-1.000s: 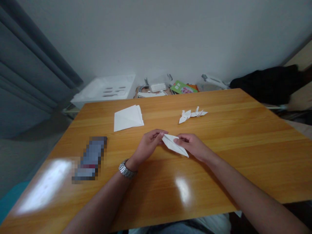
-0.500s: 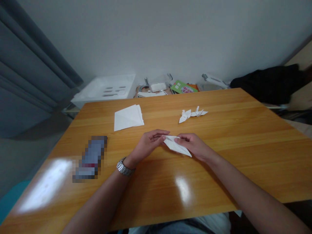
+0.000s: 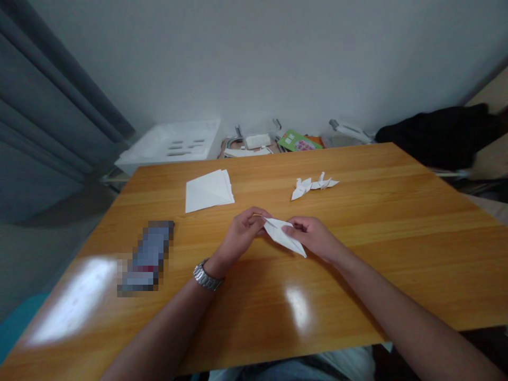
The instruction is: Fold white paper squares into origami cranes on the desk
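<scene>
A folded piece of white paper (image 3: 282, 236), long and pointed at its near end, is held between my two hands over the wooden table (image 3: 397, 222). My left hand (image 3: 246, 228), with a metal watch (image 3: 207, 275) on its wrist, pinches the paper's far left tip. On the right side, my right hand (image 3: 311, 235) grips the paper with the thumb lying on top; its other fingers are partly hidden underneath. Beyond my right hand lie two folded white paper birds (image 3: 304, 188), close together. A stack of white paper sheets (image 3: 208, 191) rests beyond my left hand.
A phone-like object (image 3: 148, 256), blurred out, lies on the table's left side. Behind the table are a white tray (image 3: 170, 140), a green booklet (image 3: 297, 141) and assorted items. Dark cloth (image 3: 432, 135) is heaped at the right; a grey curtain (image 3: 51, 100) hangs at the left.
The folded paper has shifted slightly left and turned a little, its near tip swinging left. My left fingers have curled closer around its far tip. My right hand keeps its hold.
</scene>
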`<action>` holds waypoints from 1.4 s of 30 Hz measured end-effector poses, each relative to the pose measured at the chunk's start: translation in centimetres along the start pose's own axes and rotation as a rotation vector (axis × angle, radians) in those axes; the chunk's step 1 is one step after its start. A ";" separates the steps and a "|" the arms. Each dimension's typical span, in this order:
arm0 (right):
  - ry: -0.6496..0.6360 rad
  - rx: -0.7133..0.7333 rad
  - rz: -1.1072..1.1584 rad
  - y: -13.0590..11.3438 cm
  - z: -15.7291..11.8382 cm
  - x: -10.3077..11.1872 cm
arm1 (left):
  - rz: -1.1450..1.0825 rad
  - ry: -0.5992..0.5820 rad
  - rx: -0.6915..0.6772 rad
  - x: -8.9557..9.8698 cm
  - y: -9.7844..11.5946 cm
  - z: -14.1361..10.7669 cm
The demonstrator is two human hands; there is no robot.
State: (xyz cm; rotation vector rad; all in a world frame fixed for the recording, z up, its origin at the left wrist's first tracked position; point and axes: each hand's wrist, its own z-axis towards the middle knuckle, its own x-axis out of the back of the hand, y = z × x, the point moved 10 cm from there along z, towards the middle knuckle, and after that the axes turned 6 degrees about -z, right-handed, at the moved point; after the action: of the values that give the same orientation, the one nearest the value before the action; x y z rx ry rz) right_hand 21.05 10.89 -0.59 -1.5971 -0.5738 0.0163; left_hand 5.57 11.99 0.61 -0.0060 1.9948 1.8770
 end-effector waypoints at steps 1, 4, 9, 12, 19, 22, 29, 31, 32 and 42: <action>0.006 -0.008 -0.006 0.1 0.0 0.0 | 0.020 -0.007 -0.017 -0.1 0.2 0.0; 0.012 -0.019 -0.008 0.2 0.0 0.1 | 0.108 -0.040 -0.067 -0.7 1.1 -0.1; -0.001 -0.005 -0.002 -0.2 0.0 0.1 | 0.188 -0.010 -0.088 -0.7 1.5 -0.1; -0.018 0.011 0.010 -0.4 0.0 0.0 | 0.193 0.017 -0.059 -0.3 1.1 -0.1; -0.034 0.027 0.001 -0.8 -0.1 -0.1 | 0.228 0.082 -0.021 0.5 1.0 -0.2; -0.042 0.039 -0.016 -0.9 -0.1 -0.2 | 0.211 0.093 -0.012 0.5 0.9 -0.2; -0.056 0.054 -0.067 -0.4 -0.1 -0.4 | 0.158 0.105 -0.019 0.7 0.3 -0.1; -0.052 0.050 -0.084 -0.2 -0.1 -0.4 | 0.166 0.096 -0.030 0.7 0.2 0.0; -0.050 0.050 -0.093 -0.2 -0.1 -0.3 | 0.166 0.088 -0.032 0.7 0.1 0.0; -0.004 0.080 -0.292 -0.2 0.2 0.4 | 0.478 -0.010 -0.132 -0.9 1.6 -0.4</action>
State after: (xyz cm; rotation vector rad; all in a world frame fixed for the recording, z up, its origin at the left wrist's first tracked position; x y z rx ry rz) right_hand 21.24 11.23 -0.30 -1.4241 -0.7950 -0.1733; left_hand 5.87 11.52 2.40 0.4814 1.9856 2.2845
